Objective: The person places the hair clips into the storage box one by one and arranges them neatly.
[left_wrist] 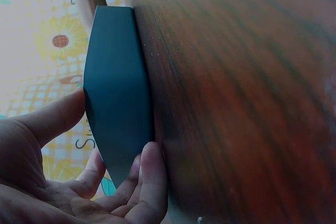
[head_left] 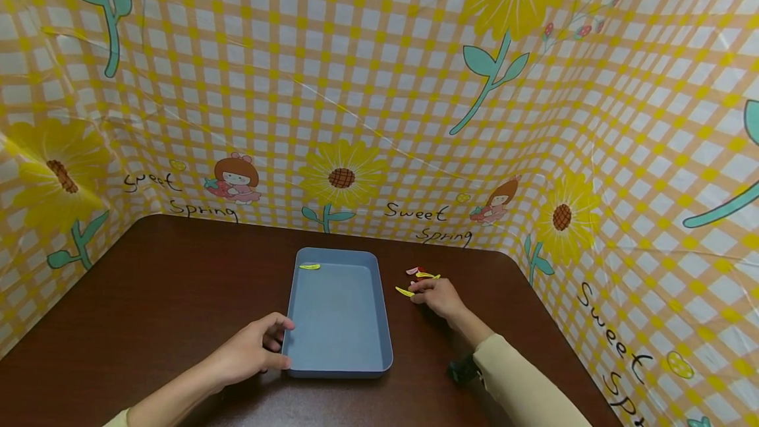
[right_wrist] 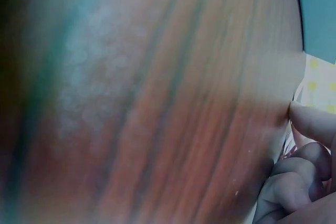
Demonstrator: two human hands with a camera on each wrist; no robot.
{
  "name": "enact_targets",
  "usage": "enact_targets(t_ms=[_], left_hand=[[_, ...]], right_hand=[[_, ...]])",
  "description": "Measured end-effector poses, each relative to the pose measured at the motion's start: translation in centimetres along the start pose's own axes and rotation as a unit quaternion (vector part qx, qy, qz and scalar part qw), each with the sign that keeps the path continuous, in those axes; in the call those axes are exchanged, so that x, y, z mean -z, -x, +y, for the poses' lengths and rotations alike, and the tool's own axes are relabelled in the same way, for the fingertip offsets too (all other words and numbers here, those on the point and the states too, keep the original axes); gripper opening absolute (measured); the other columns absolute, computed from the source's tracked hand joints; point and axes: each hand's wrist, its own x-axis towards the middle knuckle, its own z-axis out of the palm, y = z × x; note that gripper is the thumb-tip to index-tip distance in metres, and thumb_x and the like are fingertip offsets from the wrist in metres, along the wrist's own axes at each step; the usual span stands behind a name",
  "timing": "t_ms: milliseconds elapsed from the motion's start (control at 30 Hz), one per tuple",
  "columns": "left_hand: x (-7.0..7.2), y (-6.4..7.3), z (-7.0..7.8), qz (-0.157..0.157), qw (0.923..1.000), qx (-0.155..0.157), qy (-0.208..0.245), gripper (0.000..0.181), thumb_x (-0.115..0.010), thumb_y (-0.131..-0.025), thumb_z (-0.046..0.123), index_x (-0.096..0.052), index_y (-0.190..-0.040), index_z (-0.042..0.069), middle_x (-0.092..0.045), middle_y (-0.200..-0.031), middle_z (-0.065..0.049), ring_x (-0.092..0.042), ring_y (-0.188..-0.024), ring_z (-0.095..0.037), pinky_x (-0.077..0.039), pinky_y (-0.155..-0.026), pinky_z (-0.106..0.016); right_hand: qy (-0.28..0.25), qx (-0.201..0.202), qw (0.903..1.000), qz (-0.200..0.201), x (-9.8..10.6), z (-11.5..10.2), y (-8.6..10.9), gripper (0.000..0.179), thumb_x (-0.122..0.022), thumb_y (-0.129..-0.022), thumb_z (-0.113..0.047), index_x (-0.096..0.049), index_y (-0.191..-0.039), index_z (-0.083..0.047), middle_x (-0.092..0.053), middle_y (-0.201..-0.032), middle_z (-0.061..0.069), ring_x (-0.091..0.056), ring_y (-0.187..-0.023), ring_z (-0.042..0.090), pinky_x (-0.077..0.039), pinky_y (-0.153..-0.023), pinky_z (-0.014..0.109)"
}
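A shallow blue-grey tray point(head_left: 338, 321) lies on the dark wooden table, with one yellow hair clip point(head_left: 310, 267) inside near its far left corner. My left hand point(head_left: 257, 346) holds the tray's left side near the front, thumb and fingertips against its rim and outer wall point(left_wrist: 118, 82). Right of the tray, my right hand point(head_left: 437, 296) pinches the end of another yellow hair clip point(head_left: 404, 292) close over the table. Just beyond those fingers lie more small clips, a pink one point(head_left: 412, 271) and a yellow one point(head_left: 428, 275), with red showing among them. The right wrist view shows curled fingers point(right_wrist: 294, 182).
A yellow checked cloth point(head_left: 379, 117) with printed sunflowers hangs around the back and sides of the table point(head_left: 196, 282). By the right sleeve point(head_left: 522, 381) is a dark strap-like object point(head_left: 462, 371) at the wrist.
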Motion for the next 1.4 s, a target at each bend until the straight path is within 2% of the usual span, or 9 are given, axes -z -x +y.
enact_targets(t_ms=[300,533,900,1133,1300,1400], left_hand=[[-0.03,-0.11,-0.18,0.000,1.0000,0.000,-0.003,0.054,-0.082,-0.081,0.007,-0.055,-0.128,0.003,-0.053,-0.115,-0.016,-0.051,-0.097,-0.027,-0.048,-0.065,-0.039],[0.00,0.09,0.19,-0.002,1.0000,0.002,-0.003,0.054,-0.081,-0.081,0.007,-0.055,-0.128,0.003,-0.053,-0.116,-0.016,-0.051,-0.098,-0.027,-0.048,-0.065,-0.038],[-0.14,0.18,0.28,-0.002,1.0000,0.002,-0.003,0.054,-0.081,-0.081,0.007,-0.055,-0.128,0.002,-0.053,-0.115,-0.016,-0.050,-0.097,-0.027,-0.048,-0.065,-0.038],[-0.20,0.21,0.39,-0.004,1.0000,0.003,-0.005,0.053,-0.081,-0.081,0.008,-0.055,-0.127,0.002,-0.053,-0.115,-0.016,-0.050,-0.097,-0.027,-0.048,-0.066,-0.038],[-0.24,0.11,0.27,-0.002,1.0000,0.001,-0.008,0.053,-0.081,-0.081,0.007,-0.055,-0.127,0.003,-0.053,-0.114,-0.015,-0.051,-0.096,-0.026,-0.048,-0.065,-0.038],[-0.27,0.15,0.25,-0.001,1.0000,-0.002,-0.009,0.052,-0.081,-0.081,0.007,-0.055,-0.126,0.003,-0.053,-0.113,-0.015,-0.051,-0.096,-0.026,-0.048,-0.065,-0.038]], right_hand=[[-0.019,-0.017,0.9997,0.000,0.14,0.23,0.14,0.025,-0.079,-0.083,-0.010,-0.077,-0.106,-0.002,-0.069,-0.123,0.014,-0.061,-0.118,0.031,-0.047,-0.098,0.047],[-0.014,-0.021,0.9996,0.008,0.06,0.31,0.11,0.019,-0.078,-0.083,-0.010,-0.076,-0.101,-0.004,-0.067,-0.123,0.015,-0.058,-0.110,0.028,-0.046,-0.089,0.039],[-0.012,-0.018,0.9996,0.015,-0.10,0.44,0.05,0.014,-0.076,-0.086,-0.009,-0.077,-0.098,-0.004,-0.069,-0.117,0.012,-0.059,-0.112,0.028,-0.045,-0.095,0.042],[0.006,-0.005,0.9998,0.017,-0.02,0.49,0.19,0.012,-0.074,-0.087,-0.008,-0.077,-0.097,-0.002,-0.070,-0.112,0.012,-0.059,-0.106,0.027,-0.047,-0.088,0.038],[0.014,0.005,0.9998,0.015,0.09,0.59,0.11,0.012,-0.076,-0.084,-0.007,-0.077,-0.095,-0.002,-0.070,-0.107,0.012,-0.057,-0.098,0.024,-0.042,-0.078,0.030],[0.014,0.010,0.9998,0.014,0.18,0.54,0.07,0.012,-0.077,-0.083,-0.006,-0.077,-0.094,-0.001,-0.070,-0.107,0.012,-0.057,-0.098,0.024,-0.041,-0.077,0.029]])
